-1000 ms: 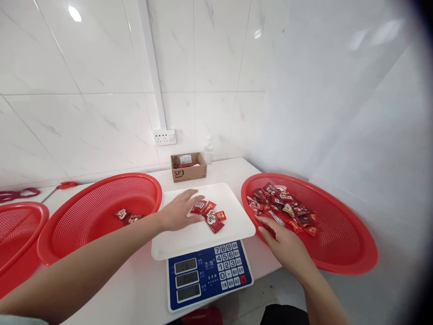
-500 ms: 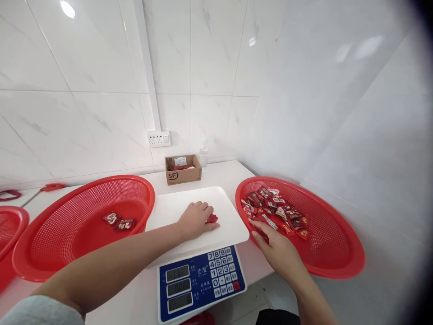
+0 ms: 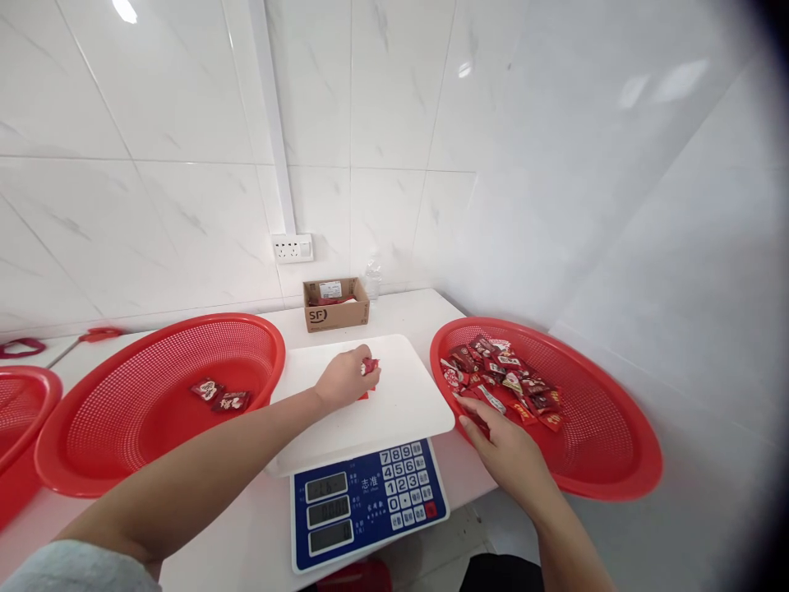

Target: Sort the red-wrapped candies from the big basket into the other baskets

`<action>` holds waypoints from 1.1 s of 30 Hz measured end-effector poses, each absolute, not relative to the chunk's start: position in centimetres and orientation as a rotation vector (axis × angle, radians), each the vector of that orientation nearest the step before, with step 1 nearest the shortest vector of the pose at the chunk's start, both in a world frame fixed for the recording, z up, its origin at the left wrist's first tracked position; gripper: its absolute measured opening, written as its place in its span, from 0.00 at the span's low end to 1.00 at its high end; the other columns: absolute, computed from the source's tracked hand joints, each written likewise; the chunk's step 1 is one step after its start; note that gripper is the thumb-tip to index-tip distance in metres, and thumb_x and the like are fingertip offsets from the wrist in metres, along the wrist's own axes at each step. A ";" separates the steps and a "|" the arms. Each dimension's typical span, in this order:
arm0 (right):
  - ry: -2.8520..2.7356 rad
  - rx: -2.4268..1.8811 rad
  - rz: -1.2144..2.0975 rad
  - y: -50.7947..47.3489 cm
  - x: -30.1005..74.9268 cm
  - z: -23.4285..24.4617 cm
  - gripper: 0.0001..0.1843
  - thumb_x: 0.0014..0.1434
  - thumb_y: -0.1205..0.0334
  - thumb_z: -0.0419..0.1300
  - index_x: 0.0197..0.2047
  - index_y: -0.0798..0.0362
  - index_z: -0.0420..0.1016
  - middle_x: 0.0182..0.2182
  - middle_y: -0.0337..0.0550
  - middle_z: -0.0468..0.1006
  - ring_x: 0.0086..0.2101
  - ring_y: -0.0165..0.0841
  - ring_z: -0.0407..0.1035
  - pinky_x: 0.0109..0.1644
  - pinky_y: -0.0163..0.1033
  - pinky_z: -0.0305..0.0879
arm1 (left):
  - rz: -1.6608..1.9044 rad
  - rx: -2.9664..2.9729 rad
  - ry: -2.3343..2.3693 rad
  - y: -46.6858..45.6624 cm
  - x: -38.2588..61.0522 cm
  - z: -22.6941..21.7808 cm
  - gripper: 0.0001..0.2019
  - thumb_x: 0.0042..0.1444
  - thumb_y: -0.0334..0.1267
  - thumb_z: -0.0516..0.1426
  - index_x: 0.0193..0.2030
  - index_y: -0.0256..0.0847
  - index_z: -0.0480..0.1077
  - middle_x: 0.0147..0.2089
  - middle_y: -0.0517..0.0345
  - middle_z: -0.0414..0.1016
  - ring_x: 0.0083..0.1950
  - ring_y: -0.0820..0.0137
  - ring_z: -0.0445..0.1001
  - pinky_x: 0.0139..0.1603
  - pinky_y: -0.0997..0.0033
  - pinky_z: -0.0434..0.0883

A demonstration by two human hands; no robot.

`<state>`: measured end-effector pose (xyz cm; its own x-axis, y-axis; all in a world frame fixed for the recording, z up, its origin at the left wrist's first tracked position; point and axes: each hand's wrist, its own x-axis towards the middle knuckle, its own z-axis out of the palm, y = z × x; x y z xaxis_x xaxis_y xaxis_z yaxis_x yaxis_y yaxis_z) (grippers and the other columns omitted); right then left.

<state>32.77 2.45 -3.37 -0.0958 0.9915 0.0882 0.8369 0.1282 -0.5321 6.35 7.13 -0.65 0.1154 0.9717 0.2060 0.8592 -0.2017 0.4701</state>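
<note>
My left hand is closed around a small red wrapped packet over the white scale pan. Another red packet shows partly beneath that hand, on the pan. On the other side, my right hand grips the near-left rim of the right red basket, its thumb on the outer side and fingers over the edge. Several red and brown packets are heaped inside that basket. Two packets lie in the left red basket, beside my left forearm.
The scale's blue keypad panel faces me. Behind the pan stand a small cardboard box and a clear plastic bottle. A tiled wall closes off the back and right. Another red basket stands at far left.
My left hand has lifted slightly from the pan and moved left, with a red packet now visible in its fingers. The right hand stays at the basket rim.
</note>
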 end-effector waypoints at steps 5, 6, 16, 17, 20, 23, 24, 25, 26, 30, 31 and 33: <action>-1.990 -1.771 0.442 2.5 33.0 -3.8 0.25 0.60 0.49 0.45 0.55 0.49 0.68 0.54 0.43 0.72 0.53 0.42 0.66 0.51 0.47 0.65 | 0.851 1.985 1.903 6.5 3.6 1.4 0.03 0.50 0.36 0.52 0.28 0.44 0.59 0.24 0.64 0.66 0.25 0.72 0.68 0.24 0.76 0.62; -1.993 -1.776 0.435 2.5 33.0 -3.9 0.25 0.60 0.49 0.45 0.55 0.49 0.69 0.54 0.43 0.72 0.52 0.42 0.67 0.51 0.47 0.65 | 0.877 1.954 1.927 6.2 2.9 1.9 0.04 0.50 0.36 0.52 0.28 0.44 0.59 0.24 0.65 0.65 0.25 0.73 0.67 0.23 0.76 0.62; -2.017 -1.837 0.392 2.3 32.8 -3.7 0.26 0.61 0.48 0.43 0.56 0.48 0.68 0.53 0.42 0.73 0.51 0.42 0.68 0.49 0.47 0.66 | 1.041 1.642 2.265 2.8 -5.0 5.5 0.08 0.50 0.45 0.52 0.31 0.44 0.63 0.23 0.66 0.66 0.22 0.73 0.65 0.22 0.75 0.62; -2.016 -1.844 0.388 2.2 32.7 -3.6 0.26 0.61 0.48 0.43 0.56 0.48 0.68 0.53 0.42 0.73 0.50 0.42 0.68 0.49 0.47 0.67 | 1.047 1.609 2.297 2.4 -5.7 5.6 0.08 0.50 0.46 0.52 0.32 0.45 0.64 0.24 0.66 0.66 0.21 0.72 0.65 0.22 0.74 0.62; -2.019 -1.864 0.379 2.3 32.7 -3.7 0.27 0.60 0.47 0.42 0.56 0.49 0.68 0.53 0.43 0.73 0.50 0.43 0.68 0.47 0.47 0.67 | 1.041 1.554 2.380 1.7 -7.5 5.6 0.10 0.52 0.48 0.51 0.34 0.45 0.64 0.26 0.64 0.68 0.25 0.70 0.68 0.25 0.73 0.64; -2.029 -1.860 0.357 2.5 32.8 -4.0 0.27 0.60 0.47 0.42 0.55 0.48 0.69 0.53 0.44 0.73 0.50 0.44 0.69 0.45 0.47 0.68 | 0.978 1.557 2.443 1.6 -9.0 5.0 0.11 0.52 0.49 0.52 0.33 0.44 0.64 0.27 0.62 0.70 0.29 0.67 0.71 0.28 0.72 0.64; -2.030 -1.853 0.344 2.5 32.9 -4.2 0.27 0.60 0.47 0.42 0.55 0.48 0.69 0.53 0.44 0.73 0.49 0.44 0.69 0.44 0.47 0.69 | 0.943 1.565 2.456 1.7 -9.3 4.7 0.12 0.52 0.50 0.52 0.33 0.44 0.64 0.27 0.62 0.70 0.30 0.66 0.71 0.29 0.71 0.64; -2.031 -1.845 0.330 2.6 32.9 -4.3 0.27 0.60 0.47 0.43 0.55 0.48 0.69 0.52 0.44 0.74 0.48 0.44 0.70 0.43 0.47 0.69 | 0.904 1.576 2.462 1.7 -9.6 4.4 0.12 0.52 0.50 0.52 0.32 0.44 0.64 0.27 0.61 0.70 0.29 0.66 0.71 0.28 0.70 0.63; -2.033 -1.839 0.318 2.6 33.0 -4.4 0.26 0.60 0.47 0.43 0.55 0.47 0.70 0.52 0.44 0.74 0.48 0.44 0.70 0.42 0.46 0.69 | 0.863 1.592 2.462 1.8 -9.9 4.1 0.13 0.52 0.51 0.52 0.31 0.44 0.64 0.26 0.61 0.69 0.28 0.65 0.70 0.28 0.70 0.63; -2.037 -1.847 0.288 2.6 33.0 -4.5 0.26 0.60 0.48 0.43 0.54 0.47 0.70 0.51 0.45 0.74 0.48 0.44 0.70 0.41 0.46 0.70 | 0.720 1.691 2.393 2.1 -9.8 3.3 0.16 0.54 0.53 0.50 0.29 0.43 0.65 0.28 0.58 0.73 0.31 0.63 0.72 0.30 0.67 0.65; -2.037 -1.853 0.288 2.5 32.9 -4.5 0.26 0.60 0.48 0.43 0.54 0.47 0.70 0.51 0.44 0.74 0.48 0.44 0.70 0.41 0.46 0.70 | 0.696 1.726 2.367 2.2 -9.5 3.2 0.15 0.55 0.53 0.49 0.30 0.43 0.65 0.31 0.56 0.74 0.33 0.62 0.73 0.32 0.67 0.66; -2.039 -1.859 0.294 2.5 32.8 -4.3 0.26 0.60 0.48 0.43 0.54 0.47 0.70 0.52 0.44 0.74 0.48 0.44 0.70 0.42 0.46 0.70 | 0.660 1.814 2.308 2.5 -8.6 3.1 0.14 0.56 0.50 0.48 0.32 0.43 0.67 0.37 0.53 0.76 0.39 0.60 0.73 0.36 0.65 0.68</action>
